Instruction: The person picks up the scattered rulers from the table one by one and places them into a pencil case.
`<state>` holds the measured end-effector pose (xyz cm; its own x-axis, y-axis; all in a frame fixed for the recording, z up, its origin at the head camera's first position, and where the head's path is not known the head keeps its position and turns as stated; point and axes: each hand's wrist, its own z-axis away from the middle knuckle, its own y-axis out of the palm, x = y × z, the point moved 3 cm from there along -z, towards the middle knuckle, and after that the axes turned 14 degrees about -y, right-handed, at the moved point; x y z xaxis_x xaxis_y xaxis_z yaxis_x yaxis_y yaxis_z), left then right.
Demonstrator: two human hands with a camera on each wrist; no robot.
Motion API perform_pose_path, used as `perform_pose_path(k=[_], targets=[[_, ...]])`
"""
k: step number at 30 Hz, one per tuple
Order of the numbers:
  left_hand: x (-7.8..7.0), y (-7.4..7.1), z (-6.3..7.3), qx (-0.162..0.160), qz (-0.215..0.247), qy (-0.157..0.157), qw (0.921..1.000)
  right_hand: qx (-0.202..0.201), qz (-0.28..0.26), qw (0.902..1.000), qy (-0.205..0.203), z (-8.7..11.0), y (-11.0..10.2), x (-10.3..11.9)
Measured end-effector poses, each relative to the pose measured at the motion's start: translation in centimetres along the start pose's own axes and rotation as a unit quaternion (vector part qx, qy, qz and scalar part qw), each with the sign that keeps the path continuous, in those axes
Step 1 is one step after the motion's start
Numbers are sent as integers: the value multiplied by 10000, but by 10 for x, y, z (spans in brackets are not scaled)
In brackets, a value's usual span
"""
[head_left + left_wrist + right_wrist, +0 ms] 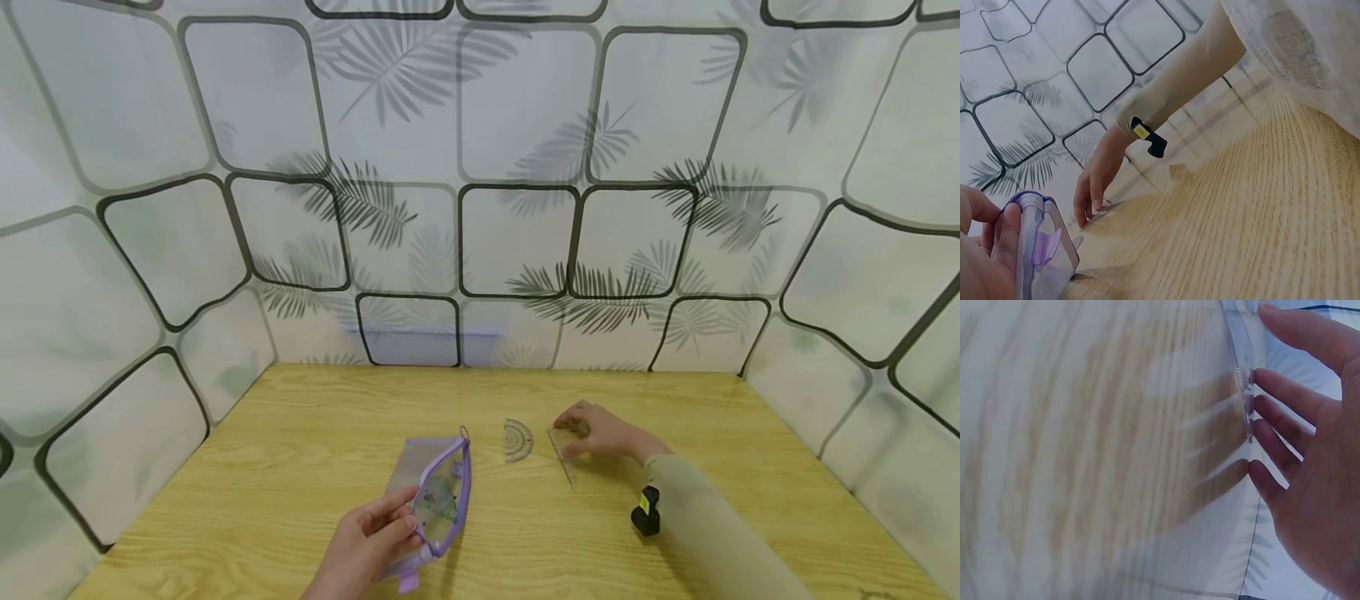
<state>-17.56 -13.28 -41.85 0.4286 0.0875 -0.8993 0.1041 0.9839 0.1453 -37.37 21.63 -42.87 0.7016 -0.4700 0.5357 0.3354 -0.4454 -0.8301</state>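
A clear pencil case (463,500) with purple edging is held between the thumb and fingers of my left hand (367,540). Its mouth gapes, and see-through pieces (441,498) show inside. In the left wrist view a purple tab (1046,247) sticks out from the case. My right hand (603,433) is over a clear set square (561,458) on the table; in the right wrist view its spread fingertips touch the plastic edge (1244,394). Left of the set square lies a clear half-round protractor (517,440), apart from both hands.
The wood-grain table (300,450) reaches back to a patterned curtain (517,242), which also closes off both sides. A black device with a yellow label (646,512) is strapped at my right wrist.
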Motion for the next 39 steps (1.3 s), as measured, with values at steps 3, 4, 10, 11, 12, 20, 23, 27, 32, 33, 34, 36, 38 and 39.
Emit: perform_pose_path(k=[3, 4, 10, 11, 12, 20, 23, 27, 32, 33, 34, 36, 38, 39], targets=[[1, 0, 1, -45, -14, -25, 10000, 120, -75, 9999, 18, 2, 0, 1], [1, 0, 1, -52, -13, -32, 10000, 149, -84, 9999, 15, 2, 0, 1], [2, 0, 0, -49, 17, -35, 10000, 300, 198, 9993, 32, 4, 0, 3], [2, 0, 0, -50, 21, -41, 10000, 323, 270, 9991, 25, 4, -1, 4], [2, 0, 0, -32, 24, -35, 10000, 338, 332, 9989, 0, 4, -1, 4], [2, 0, 0, -33, 13, -34, 10000, 337, 699, 9969, -91, 4, -1, 7], [2, 0, 0, -47, -3, -32, 10000, 333, 770, 9965, -58, 4, 0, 7], [2, 0, 0, -47, -12, -21, 10000, 325, 817, 9961, -5, 4, -1, 8], [2, 0, 0, -39, -8, -26, 10000, 339, 905, 9953, 91, 5, -1, 8], [2, 0, 0, -38, -6, -29, 10000, 345, 924, 9951, 120, 5, -1, 8], [2, 0, 0, -39, -7, -32, 10000, 349, 911, 9951, 175, 6, -1, 8], [2, 0, 0, -36, -2, -35, 10000, 341, 917, 9948, 269, 7, 0, 8], [2, 0, -1, -22, 7, -30, 10000, 332, 925, 9945, 370, 9, 0, 8], [3, 0, 0, -20, 4, -33, 10000, 325, 908, 9945, 420, 9, 1, 8]])
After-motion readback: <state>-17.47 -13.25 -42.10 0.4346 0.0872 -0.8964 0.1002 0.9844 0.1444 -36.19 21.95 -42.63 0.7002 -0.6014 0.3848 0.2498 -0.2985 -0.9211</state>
